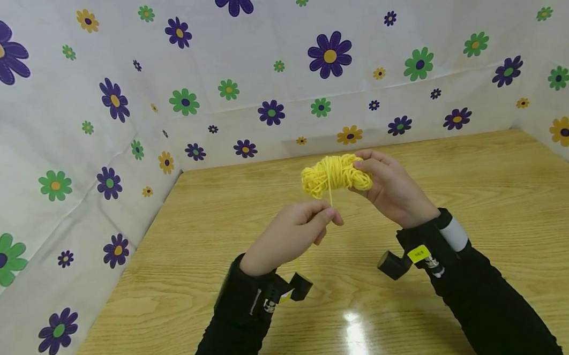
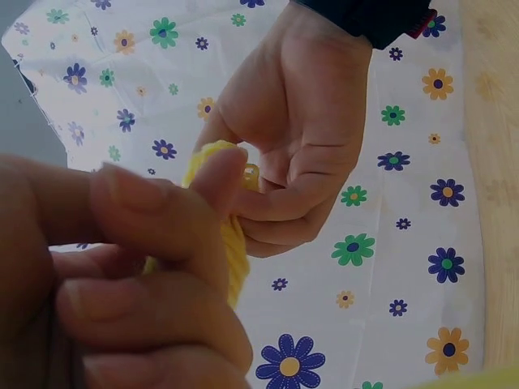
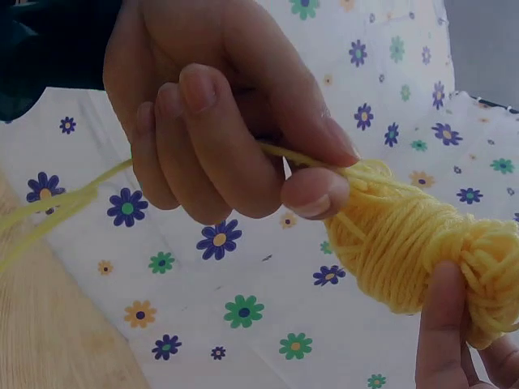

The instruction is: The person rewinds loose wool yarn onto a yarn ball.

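Observation:
A bundle of yellow yarn (image 1: pixel 332 174) is held up above the table, wound round its middle with looped ends. My right hand (image 1: pixel 395 189) grips its right end between thumb and fingers. Below and to the left, my left hand (image 1: pixel 294 230) pinches a single strand (image 1: pixel 331 197) that runs down from the wrapped middle. In the right wrist view, the strand passes between the left thumb and forefinger, through the curled fingers, and trails off as a loose tail (image 3: pixel 49 207). Fingers hide much of the bundle in the left wrist view.
Beneath both hands lies a wood-grain table (image 1: pixel 194 203). A white cloth (image 1: pixel 253 45) printed with flowers stands behind the table and along its sides. Black wrist bands carry small cameras (image 1: pixel 394 265) that jut inward over the table.

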`<state>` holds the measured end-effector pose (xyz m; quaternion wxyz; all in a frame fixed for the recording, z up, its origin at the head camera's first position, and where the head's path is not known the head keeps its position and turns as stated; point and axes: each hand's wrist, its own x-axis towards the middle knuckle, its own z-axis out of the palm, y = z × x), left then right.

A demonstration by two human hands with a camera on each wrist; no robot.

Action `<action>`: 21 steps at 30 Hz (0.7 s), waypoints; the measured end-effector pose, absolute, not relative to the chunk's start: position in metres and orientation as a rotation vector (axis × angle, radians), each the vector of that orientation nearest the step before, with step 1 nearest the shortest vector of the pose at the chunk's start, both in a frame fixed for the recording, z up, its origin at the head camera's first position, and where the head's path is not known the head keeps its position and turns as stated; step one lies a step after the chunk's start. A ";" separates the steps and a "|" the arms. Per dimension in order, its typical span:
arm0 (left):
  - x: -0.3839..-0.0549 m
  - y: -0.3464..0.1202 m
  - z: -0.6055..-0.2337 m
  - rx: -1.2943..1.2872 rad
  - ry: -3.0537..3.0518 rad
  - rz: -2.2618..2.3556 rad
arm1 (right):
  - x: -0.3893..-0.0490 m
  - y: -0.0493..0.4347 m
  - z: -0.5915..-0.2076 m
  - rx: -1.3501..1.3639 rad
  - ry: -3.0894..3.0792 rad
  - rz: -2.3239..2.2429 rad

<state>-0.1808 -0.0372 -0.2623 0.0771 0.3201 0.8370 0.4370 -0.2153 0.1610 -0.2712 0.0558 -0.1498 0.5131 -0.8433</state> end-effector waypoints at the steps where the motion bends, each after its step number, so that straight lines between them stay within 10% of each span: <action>1: -0.181 -0.037 -0.263 0.963 2.509 1.305 | -0.215 0.161 -0.271 -0.457 1.543 -2.562; 21: -0.187 -0.036 -0.266 0.958 2.436 1.354 | -0.209 0.162 -0.268 -0.570 1.306 -2.522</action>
